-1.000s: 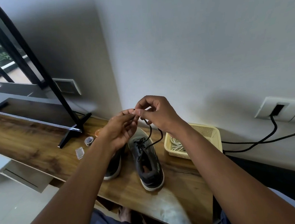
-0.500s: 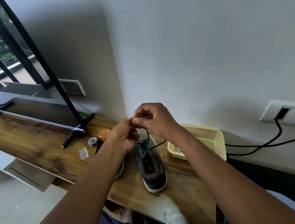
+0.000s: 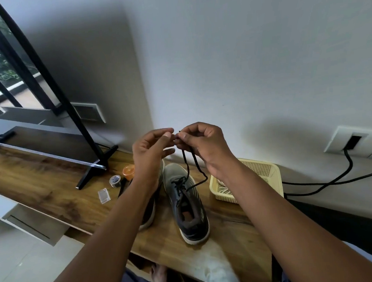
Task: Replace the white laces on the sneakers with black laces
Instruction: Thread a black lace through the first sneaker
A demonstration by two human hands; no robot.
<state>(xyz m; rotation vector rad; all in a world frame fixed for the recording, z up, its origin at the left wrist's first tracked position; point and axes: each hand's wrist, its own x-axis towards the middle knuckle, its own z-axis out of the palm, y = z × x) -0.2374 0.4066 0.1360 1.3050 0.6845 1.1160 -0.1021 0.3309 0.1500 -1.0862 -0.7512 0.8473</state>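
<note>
A grey sneaker with a white sole [image 3: 189, 207] stands on the wooden desk [image 3: 39, 185], its toe toward the wall. A black lace [image 3: 186, 163] is threaded through its upper eyelets, and both loose strands rise to my hands. My right hand [image 3: 199, 144] pinches the two strands just under their tips, above the toe. My left hand [image 3: 152, 150] meets it from the left, thumb and forefinger pinched at the lace tips and the other fingers spread. The second sneaker [image 3: 149, 212] is mostly hidden behind my left forearm.
A yellow mesh basket [image 3: 270, 172] holding white laces [image 3: 223, 188] sits right of the sneakers. Left of them lie an orange cup [image 3: 128, 171], a tape roll [image 3: 114, 181] and a clear plastic box [image 3: 104, 195]. A black stand foot [image 3: 94, 170] rests farther left. Cables run from a wall socket [image 3: 356, 140].
Both hands stayed together above the toe of the sneaker, holding the lace ends up. My left hand's lower fingers have spread and it has drawn slightly left of the right hand.
</note>
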